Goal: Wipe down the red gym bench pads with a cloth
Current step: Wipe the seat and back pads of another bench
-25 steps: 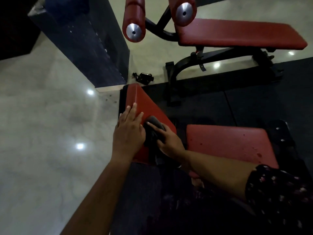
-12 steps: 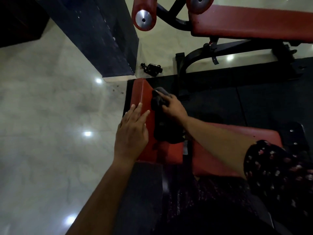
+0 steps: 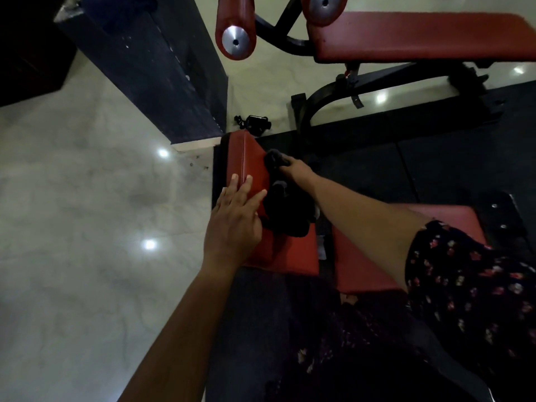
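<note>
The near bench has a tilted red back pad (image 3: 248, 161) and a flat red seat pad (image 3: 365, 265) to its right. My left hand (image 3: 233, 224) lies flat on the back pad's left side, fingers spread, holding nothing. My right hand (image 3: 297, 169) grips a dark cloth (image 3: 275, 159) against the pad's far right edge. More dark cloth hangs down over the pad below that hand.
A second bench with a long red pad (image 3: 420, 36) and two red foam rollers (image 3: 235, 27) stands beyond. A dark pillar (image 3: 162, 71) rises at the left. A small black object (image 3: 255, 123) lies on the pale marble floor (image 3: 81, 227). Black rubber mat (image 3: 435, 169) lies under the benches.
My right hand has slid the cloth from the middle of the back pad up to its far end. My left hand stays pressed on the pad.
</note>
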A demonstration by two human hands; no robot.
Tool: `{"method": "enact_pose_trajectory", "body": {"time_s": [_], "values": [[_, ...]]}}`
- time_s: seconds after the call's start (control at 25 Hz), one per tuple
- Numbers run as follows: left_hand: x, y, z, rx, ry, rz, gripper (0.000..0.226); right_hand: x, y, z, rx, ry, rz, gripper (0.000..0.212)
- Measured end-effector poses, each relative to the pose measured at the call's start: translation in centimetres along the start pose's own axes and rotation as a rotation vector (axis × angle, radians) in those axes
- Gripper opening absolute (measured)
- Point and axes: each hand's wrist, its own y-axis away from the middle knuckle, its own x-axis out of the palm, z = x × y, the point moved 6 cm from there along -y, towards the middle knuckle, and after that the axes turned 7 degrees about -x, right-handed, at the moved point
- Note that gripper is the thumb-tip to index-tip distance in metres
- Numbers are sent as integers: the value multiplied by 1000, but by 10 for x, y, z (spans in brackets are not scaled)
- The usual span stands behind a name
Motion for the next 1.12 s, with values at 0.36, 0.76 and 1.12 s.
{"method": "enact_pose_trajectory", "body": {"time_s": [0.36, 0.76, 1.12], "values": [[-5, -2, 1, 4, 91, 49, 56, 47, 112, -33, -54, 71, -11, 63], [-5, -1, -5, -7, -25, 27, 49, 86, 202, -49, -74, 162, -18, 63], [-10, 7, -11, 40, 49, -3, 40, 85, 218, -65, -287, 253, -65, 72]]}}
